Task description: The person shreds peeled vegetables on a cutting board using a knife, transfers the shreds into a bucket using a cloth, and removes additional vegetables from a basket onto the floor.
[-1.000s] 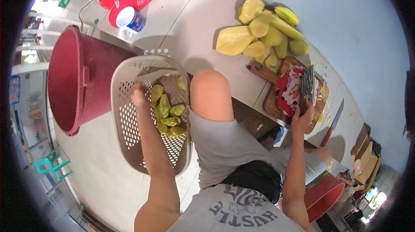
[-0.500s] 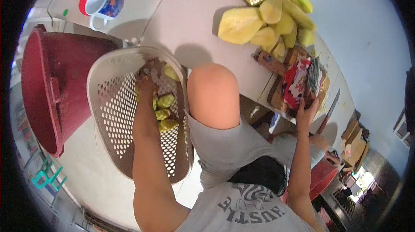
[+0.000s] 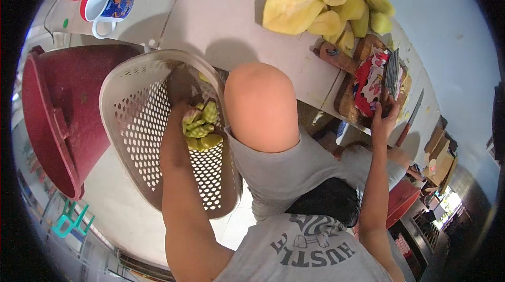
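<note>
My left hand [image 3: 180,88] reaches deep into a beige perforated plastic basket [image 3: 129,90], its fingers in shadow and mostly hidden. Beside its wrist lie several knobbly green vegetables that look like chayotes [image 3: 202,121]. On the table edge, my right hand [image 3: 385,118] is closed around the dark handle of a cutter with a ridged grey blade [image 3: 392,74]. Under the cutter, a red and white patterned cloth [image 3: 372,85] rests on a wooden cutting board [image 3: 345,98]. A pile of peeled, pale yellow pieces [image 3: 294,11] sits just beyond the board.
A knife [image 3: 410,119] lies right of the board. To the left stand a large dark red tub [image 3: 73,103] and, on the table [image 3: 210,8], a mug [image 3: 110,6]. My raised knee [image 3: 261,106] separates basket and board. Cardboard boxes [image 3: 441,156] stand far right.
My left hand has gone further into the basket's shadowed far end, and the vegetables there have shifted. My right hand stays at the cutter. The camera view has moved slightly.
</note>
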`<action>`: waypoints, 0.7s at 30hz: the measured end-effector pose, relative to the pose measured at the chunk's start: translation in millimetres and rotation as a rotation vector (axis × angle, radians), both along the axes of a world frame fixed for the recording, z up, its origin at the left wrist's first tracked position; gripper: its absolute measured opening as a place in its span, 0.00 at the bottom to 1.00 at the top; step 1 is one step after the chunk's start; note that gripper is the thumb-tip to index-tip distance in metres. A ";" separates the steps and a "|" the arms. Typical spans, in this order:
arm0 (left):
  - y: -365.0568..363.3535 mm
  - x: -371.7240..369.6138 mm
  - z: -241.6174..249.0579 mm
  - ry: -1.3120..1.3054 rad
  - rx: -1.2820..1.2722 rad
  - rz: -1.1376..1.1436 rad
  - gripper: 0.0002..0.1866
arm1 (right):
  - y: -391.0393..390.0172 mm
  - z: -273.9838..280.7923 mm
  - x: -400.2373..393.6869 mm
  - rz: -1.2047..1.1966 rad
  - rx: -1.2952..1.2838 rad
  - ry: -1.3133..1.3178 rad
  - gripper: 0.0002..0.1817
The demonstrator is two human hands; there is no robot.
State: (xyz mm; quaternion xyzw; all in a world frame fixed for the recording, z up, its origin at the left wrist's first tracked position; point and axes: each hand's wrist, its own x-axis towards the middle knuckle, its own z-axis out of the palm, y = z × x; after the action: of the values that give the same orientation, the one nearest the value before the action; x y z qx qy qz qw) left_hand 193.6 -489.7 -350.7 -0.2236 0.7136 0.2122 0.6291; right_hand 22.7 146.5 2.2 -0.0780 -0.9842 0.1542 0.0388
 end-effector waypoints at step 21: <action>131.8 46.9 158.5 0.037 0.002 -0.503 0.51 | 7.5 -5.7 -0.2 0.022 0.059 0.102 0.23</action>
State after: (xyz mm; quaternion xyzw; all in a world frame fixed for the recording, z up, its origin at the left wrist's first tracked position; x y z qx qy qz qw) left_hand 240.5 -357.9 -192.2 -0.0345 0.7581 0.0539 0.6490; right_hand 22.5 154.0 -3.5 -0.0580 -0.9858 0.1294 0.0895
